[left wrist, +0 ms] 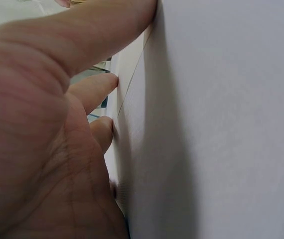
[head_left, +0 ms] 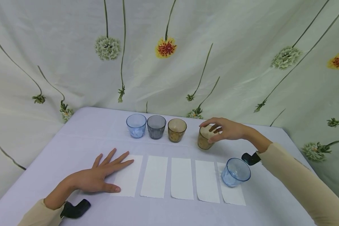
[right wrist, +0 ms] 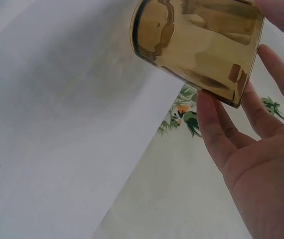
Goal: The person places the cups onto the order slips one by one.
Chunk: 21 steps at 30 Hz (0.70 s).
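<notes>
An amber glass tumbler (head_left: 204, 142) is at the back right of the table, gripped near its rim by my right hand (head_left: 228, 129). In the right wrist view the thumb and fingers are spread about the rim of this amber glass (right wrist: 202, 45); whether its base touches the cloth, I cannot tell. My left hand (head_left: 100, 175) rests with spread fingers on the cloth and the leftmost white paper strip (head_left: 131, 179). A blue glass (head_left: 234, 175) stands on the rightmost paper strip (head_left: 234, 196), below the right forearm.
A blue glass (head_left: 136, 127), a grey glass (head_left: 156, 128) and another amber glass (head_left: 177, 131) stand in a row at the back. Several paper strips lie side by side on the white tablecloth (head_left: 169, 212). A flower-printed curtain (head_left: 147, 75) hangs behind the table.
</notes>
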Tool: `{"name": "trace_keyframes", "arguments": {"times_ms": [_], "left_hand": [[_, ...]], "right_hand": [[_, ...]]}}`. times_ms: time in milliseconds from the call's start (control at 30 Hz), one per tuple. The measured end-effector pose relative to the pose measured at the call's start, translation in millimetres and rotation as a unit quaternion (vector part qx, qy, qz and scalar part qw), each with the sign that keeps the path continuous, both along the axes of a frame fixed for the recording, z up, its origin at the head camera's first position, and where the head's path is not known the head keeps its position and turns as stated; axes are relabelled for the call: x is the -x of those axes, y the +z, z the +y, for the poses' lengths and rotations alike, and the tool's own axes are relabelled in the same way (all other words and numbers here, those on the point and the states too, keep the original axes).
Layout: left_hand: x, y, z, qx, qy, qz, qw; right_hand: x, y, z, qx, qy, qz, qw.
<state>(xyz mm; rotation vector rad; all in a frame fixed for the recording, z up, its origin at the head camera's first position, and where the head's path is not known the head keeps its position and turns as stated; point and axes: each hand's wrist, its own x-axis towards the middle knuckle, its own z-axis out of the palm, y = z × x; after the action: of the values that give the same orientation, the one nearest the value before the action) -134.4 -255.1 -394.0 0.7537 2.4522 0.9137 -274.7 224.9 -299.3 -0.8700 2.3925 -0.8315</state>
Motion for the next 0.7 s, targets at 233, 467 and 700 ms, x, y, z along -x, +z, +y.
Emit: {"name": "trace_keyframes", "arguments": {"times_ms": [233,467,700], "left_hand": [[0.4,0.2,0.7,0.001,0.001,0.000,1.0000],[0.6,0.1,1.1,0.001,-0.001,0.002,1.0000],[1.3,-1.4,-0.2,-0.001,0.001,-0.001,1.0000]], "right_hand": [[-4.5,2.0,5.7,0.009,0.003,0.005,0.9999],[-18.5,6.1,6.6,0.030,0.025,0.011,0.9992],[-29.4,7.0,2.9,0.035,0.042,0.012,0.9984]]}}
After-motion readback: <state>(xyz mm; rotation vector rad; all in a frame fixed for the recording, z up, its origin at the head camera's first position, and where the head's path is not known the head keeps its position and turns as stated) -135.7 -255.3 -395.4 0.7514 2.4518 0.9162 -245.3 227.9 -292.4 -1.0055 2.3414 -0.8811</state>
